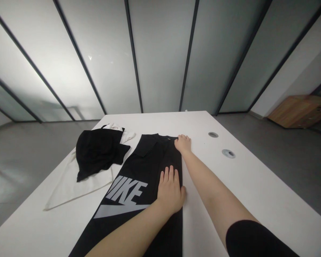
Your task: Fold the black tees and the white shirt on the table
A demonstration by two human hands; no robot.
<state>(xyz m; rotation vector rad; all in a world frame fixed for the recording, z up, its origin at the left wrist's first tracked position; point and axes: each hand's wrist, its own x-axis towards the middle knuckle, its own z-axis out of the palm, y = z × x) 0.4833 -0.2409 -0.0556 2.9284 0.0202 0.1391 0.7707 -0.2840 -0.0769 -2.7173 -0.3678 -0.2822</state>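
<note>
The left fingers (171, 173) lay on the black shirt (167, 153), its grey lettering (133, 191) just left of them; the right fingers (181, 137) touched its far corner, black cloth (96, 151) well left of them on the bench (248, 192).

White table (256, 210), a black shirt (169, 151) with grey lettering (123, 191) lying folded along its middle, a white cloth (77, 191) spread flat to the left, two round grey cable ports (213, 135) set near the right edge
</note>
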